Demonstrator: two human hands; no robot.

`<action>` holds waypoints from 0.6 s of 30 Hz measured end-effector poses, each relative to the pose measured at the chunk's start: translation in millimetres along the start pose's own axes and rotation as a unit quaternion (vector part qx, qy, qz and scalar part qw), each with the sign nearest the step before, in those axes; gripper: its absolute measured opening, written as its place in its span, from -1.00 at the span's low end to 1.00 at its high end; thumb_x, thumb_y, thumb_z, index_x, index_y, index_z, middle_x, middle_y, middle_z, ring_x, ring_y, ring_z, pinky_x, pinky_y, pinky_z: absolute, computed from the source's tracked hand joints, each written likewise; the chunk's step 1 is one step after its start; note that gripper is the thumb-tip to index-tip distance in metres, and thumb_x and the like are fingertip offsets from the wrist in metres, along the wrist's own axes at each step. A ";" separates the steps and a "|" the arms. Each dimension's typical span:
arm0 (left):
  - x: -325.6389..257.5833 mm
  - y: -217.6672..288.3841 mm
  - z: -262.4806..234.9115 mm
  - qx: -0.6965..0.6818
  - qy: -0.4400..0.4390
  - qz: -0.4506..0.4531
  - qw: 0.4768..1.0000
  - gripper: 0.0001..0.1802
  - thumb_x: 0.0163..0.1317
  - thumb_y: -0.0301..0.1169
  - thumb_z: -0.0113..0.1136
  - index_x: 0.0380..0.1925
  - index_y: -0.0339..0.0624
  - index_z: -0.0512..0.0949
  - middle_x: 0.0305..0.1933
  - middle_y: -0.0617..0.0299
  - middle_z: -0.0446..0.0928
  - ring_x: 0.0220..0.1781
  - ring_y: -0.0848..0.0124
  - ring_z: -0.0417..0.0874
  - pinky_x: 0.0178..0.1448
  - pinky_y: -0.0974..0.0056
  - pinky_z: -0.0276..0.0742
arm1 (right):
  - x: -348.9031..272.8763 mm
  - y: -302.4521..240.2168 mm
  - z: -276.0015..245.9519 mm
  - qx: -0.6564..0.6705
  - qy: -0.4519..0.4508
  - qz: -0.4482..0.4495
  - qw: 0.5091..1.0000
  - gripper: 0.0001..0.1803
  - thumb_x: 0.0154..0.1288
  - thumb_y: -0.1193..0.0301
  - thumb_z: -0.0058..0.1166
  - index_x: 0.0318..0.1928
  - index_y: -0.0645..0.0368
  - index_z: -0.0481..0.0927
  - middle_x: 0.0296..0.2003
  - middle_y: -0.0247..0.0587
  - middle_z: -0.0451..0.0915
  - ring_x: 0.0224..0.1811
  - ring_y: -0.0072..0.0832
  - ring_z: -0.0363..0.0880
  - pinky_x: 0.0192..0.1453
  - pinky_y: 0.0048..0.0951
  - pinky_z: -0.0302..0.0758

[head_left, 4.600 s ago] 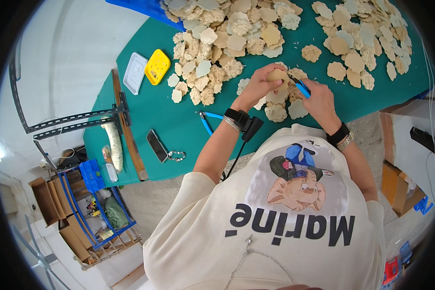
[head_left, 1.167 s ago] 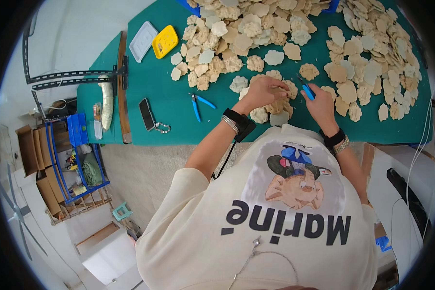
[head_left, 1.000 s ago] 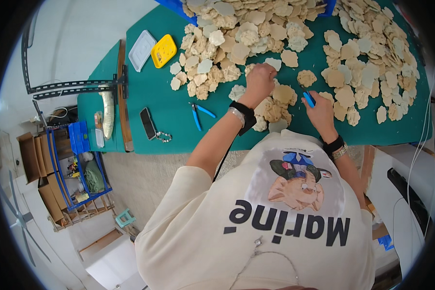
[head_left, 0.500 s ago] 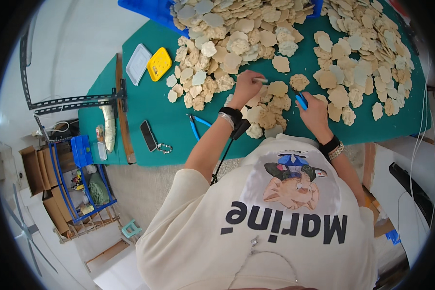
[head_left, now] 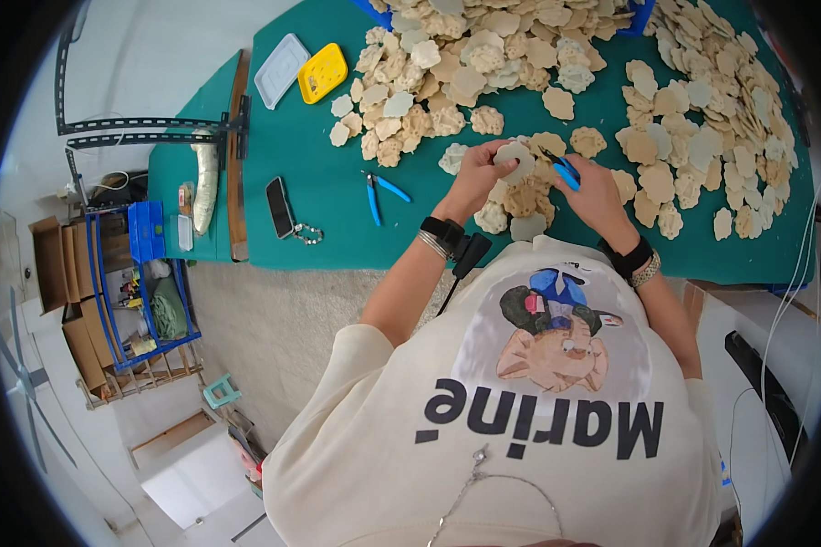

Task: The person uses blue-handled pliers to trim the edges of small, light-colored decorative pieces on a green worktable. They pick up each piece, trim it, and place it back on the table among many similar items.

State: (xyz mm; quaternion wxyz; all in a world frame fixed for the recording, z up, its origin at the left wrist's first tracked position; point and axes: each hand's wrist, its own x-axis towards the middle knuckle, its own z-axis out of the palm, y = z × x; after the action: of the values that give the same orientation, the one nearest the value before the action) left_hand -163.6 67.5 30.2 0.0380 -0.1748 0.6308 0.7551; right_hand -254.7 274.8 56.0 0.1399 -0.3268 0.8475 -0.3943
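Note:
My left hand (head_left: 474,180) pinches a flat cream scalloped piece (head_left: 517,159) between thumb and fingers, its broad face showing. Just to the right, my right hand (head_left: 600,196) is closed around small blue-handled cutting pliers (head_left: 566,171). The pliers' dark jaws point up and left toward that piece; I cannot tell whether they touch it. Beneath both hands lies a small heap of similar bumpy beige pieces (head_left: 525,199). One loose bumpy piece (head_left: 588,140) rests on the green table just beyond the pliers.
Large heaps of beige pieces (head_left: 702,118) cover the far and right parts of the green table (head_left: 337,246). At left are a yellow tray (head_left: 323,73), a white tray (head_left: 281,71), a phone (head_left: 280,206) and a second pair of blue-handled pliers (head_left: 374,199). A dark metal bracket (head_left: 155,123) stands beside the table.
My left hand has come closer to the pliers, and its piece has turned from edge-on to face-on. My right hand keeps its hold on the pliers. The whole view has shifted slightly.

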 end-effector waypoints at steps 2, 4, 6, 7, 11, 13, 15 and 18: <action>-4.2 3.9 1.9 0.012 -0.014 0.011 1.000 -0.54 0.33 -0.55 0.12 0.24 -0.27 0.41 0.00 0.15 0.63 0.02 0.40 0.63 0.16 0.28 0.55 | -1.6 -3.1 -1.4 -0.026 -0.019 -0.004 0.999 -0.68 0.24 0.32 0.20 -0.08 0.26 0.58 -0.37 0.03 0.60 -0.31 -0.04 0.59 -0.24 -0.10 0.49; -8.8 10.7 5.9 0.003 -0.025 -0.019 0.999 -0.58 0.34 -0.54 0.10 0.20 -0.27 0.42 -0.04 0.13 0.64 -0.05 0.38 0.68 0.09 0.26 0.62 | -3.8 -4.1 -2.5 -0.050 -0.037 -0.005 0.998 -0.65 0.24 0.32 0.21 -0.03 0.26 0.57 -0.34 0.01 0.59 -0.29 -0.06 0.59 -0.22 -0.12 0.49; -13.3 18.8 8.3 -0.049 -0.059 -0.046 0.996 -0.63 0.36 -0.54 0.07 0.16 -0.27 0.44 -0.06 0.10 0.64 -0.12 0.35 0.72 -0.01 0.25 0.69 | -4.6 -3.6 -2.5 -0.072 -0.052 -0.012 0.996 -0.61 0.25 0.32 0.22 0.04 0.23 0.56 -0.31 -0.01 0.59 -0.27 -0.09 0.59 -0.20 -0.14 0.49; -13.7 22.4 9.7 -0.030 -0.056 -0.060 0.996 -0.64 0.36 -0.53 0.06 0.15 -0.26 0.44 -0.06 0.10 0.64 -0.14 0.34 0.73 -0.06 0.24 0.71 | -5.0 -3.1 -2.1 -0.074 -0.048 -0.014 0.996 -0.61 0.25 0.32 0.21 0.04 0.23 0.56 -0.31 -0.02 0.59 -0.27 -0.10 0.59 -0.20 -0.14 0.49; -16.0 29.8 11.7 -0.007 -0.070 -0.069 0.995 -0.66 0.38 -0.54 0.02 0.15 -0.22 0.43 -0.09 0.10 0.64 -0.16 0.30 0.74 -0.14 0.24 0.74 | -9.5 -2.2 -0.6 -0.080 -0.044 -0.015 0.996 -0.60 0.23 0.35 0.21 0.05 0.24 0.55 -0.30 -0.03 0.58 -0.26 -0.11 0.59 -0.19 -0.13 0.49; -16.3 30.5 11.7 0.007 -0.071 -0.076 0.995 -0.65 0.38 -0.55 0.01 0.16 -0.22 0.42 -0.09 0.10 0.63 -0.15 0.30 0.74 -0.15 0.25 0.74 | -10.9 -2.0 -0.5 -0.085 -0.042 -0.019 0.995 -0.60 0.23 0.36 0.21 0.05 0.25 0.55 -0.30 -0.03 0.59 -0.25 -0.10 0.59 -0.19 -0.12 0.49; -15.3 31.1 11.6 0.024 -0.076 -0.076 0.994 -0.64 0.38 -0.56 -0.01 0.17 -0.21 0.41 -0.09 0.10 0.63 -0.16 0.29 0.74 -0.18 0.26 0.74 | -10.7 -1.7 -1.0 -0.091 -0.034 -0.030 0.995 -0.60 0.22 0.37 0.21 0.05 0.26 0.55 -0.29 -0.03 0.59 -0.25 -0.10 0.58 -0.18 -0.12 0.49; -14.1 33.3 10.8 0.032 -0.088 -0.078 0.993 -0.62 0.37 -0.59 -0.02 0.19 -0.22 0.39 -0.10 0.10 0.63 -0.17 0.29 0.75 -0.21 0.27 0.73 | -11.7 -2.0 -1.4 -0.092 -0.031 -0.031 0.995 -0.61 0.22 0.37 0.21 0.04 0.26 0.56 -0.29 -0.02 0.59 -0.24 -0.08 0.58 -0.17 -0.13 0.49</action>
State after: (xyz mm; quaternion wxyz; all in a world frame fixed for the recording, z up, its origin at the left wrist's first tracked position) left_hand -162.0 73.5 67.4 0.1581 -0.1554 0.6335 0.7413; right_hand -245.7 282.4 58.2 0.1237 -0.3761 0.8648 -0.3087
